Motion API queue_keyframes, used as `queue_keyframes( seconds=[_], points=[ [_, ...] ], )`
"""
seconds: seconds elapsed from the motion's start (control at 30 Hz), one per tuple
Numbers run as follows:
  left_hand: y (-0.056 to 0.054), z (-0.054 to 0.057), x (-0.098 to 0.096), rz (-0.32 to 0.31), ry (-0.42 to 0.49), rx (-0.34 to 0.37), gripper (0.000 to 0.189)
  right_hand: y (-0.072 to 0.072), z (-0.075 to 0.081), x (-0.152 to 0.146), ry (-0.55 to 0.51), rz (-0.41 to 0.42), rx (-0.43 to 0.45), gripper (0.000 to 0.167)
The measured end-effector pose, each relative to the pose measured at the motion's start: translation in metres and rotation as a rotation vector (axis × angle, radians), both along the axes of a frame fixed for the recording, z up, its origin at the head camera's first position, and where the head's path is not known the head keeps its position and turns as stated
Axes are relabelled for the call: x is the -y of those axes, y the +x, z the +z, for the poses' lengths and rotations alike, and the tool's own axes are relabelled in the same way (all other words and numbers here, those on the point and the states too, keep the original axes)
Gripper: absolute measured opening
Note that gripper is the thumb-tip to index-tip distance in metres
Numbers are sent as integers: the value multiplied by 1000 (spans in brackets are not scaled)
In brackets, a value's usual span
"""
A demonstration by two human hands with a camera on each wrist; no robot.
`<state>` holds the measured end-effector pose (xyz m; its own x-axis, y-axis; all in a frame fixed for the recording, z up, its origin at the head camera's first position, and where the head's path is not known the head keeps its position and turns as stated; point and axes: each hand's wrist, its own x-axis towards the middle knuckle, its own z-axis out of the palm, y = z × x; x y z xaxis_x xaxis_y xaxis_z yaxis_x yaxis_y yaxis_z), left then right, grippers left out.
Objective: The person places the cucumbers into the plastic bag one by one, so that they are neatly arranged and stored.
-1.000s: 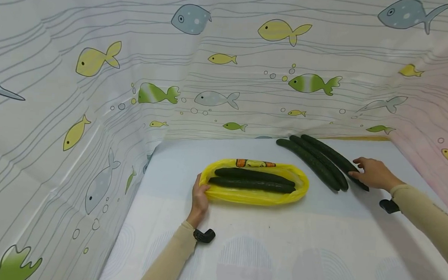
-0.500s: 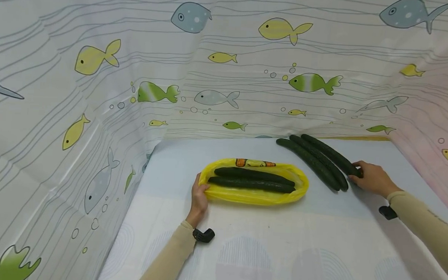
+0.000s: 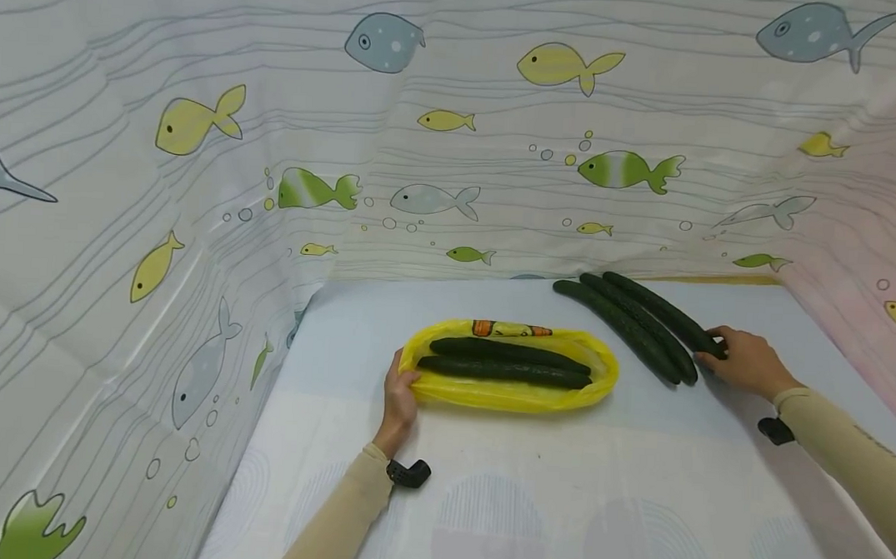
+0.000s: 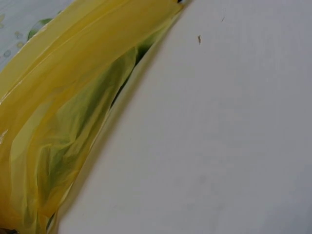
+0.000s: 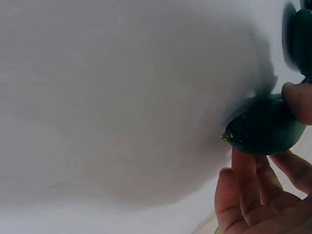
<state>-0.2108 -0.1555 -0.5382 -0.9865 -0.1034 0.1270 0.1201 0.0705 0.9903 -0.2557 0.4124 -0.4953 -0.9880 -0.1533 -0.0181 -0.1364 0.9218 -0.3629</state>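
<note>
In the head view, my left hand [image 3: 399, 398] grips the left end of a yellow plastic bag [image 3: 503, 399], its mouth spread wide. Two long dark green cucumbers [image 3: 508, 360] lie side by side inside the bag. To the right, my right hand [image 3: 748, 362] holds the near end of another cucumber [image 3: 664, 311], thumb on one side and fingers on the other. The right wrist view shows that cucumber's tip [image 5: 263, 129] between thumb and fingers. Two more cucumbers [image 3: 626, 329] lie along its left side. The yellow bag [image 4: 73, 97] fills the left wrist view's upper left.
A white table [image 3: 529, 483] with faint printed shapes lies under everything. Fish-patterned curtains [image 3: 438, 162] rise behind and at the left, and a pinkish one [image 3: 870, 248] borders the right.
My right hand has closed its fingers round the rightmost cucumber's near end, which has risen slightly. My left hand and the bag have stayed in place.
</note>
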Motion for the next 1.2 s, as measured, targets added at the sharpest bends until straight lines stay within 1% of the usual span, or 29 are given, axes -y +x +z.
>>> queue_keyframes(
  seconds=[0.33, 0.5, 0.73, 0.8, 0.9, 1.0, 1.2],
  points=[
    [2, 0, 0, 0, -10, -10, 62, 3, -6, 1, 6, -26, -25, 70],
    [1, -1, -1, 3, -16, -13, 62, 4, -7, 2, 24, -30, -52, 67],
    [2, 2, -1, 1, -4, -24, 61, 4, -7, 4, 43, -18, -90, 61],
    [3, 2, -1, 0, -5, -20, 62, 5, -9, 5, 42, -18, -132, 58],
    [3, 0, 0, 9, -11, -10, 65, 5, -9, 4, 47, -18, -225, 49],
    [2, -2, 0, 14, -13, -9, 66, 4, -5, 0, 63, -32, -302, 46],
    [1, -1, 0, 14, -30, -27, 66, 1, 15, -4, 77, -66, -292, 52]
  ],
)
